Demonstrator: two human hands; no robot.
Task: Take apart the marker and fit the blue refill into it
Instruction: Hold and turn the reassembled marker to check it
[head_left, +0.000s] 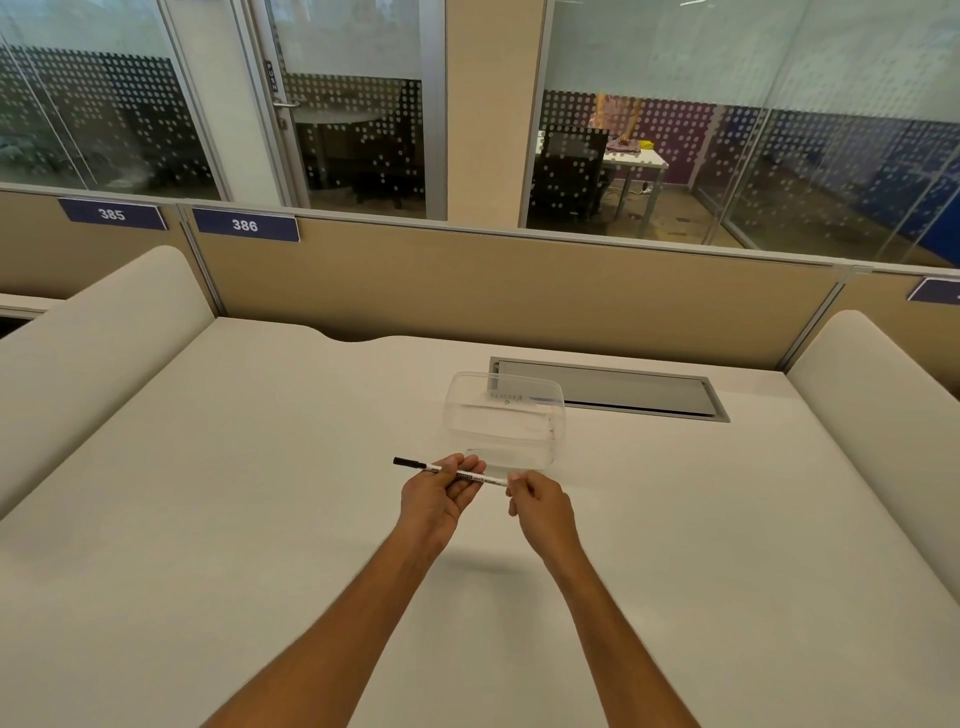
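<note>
Both hands holding marker (451, 472) level above white worktop (260, 493). Left hand (441, 493) cradling white barrel, fingers curling round it, black cap sticking out past its left side. Right hand (537, 501) pinching opposite end. Clear plastic box (503, 415) sitting just beyond hands.

White desk (260, 519), clear plastic container (504, 421) resting on it

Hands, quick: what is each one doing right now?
Left hand: holds the marker by its barrel.
Right hand: pinches the marker's other end.
</note>
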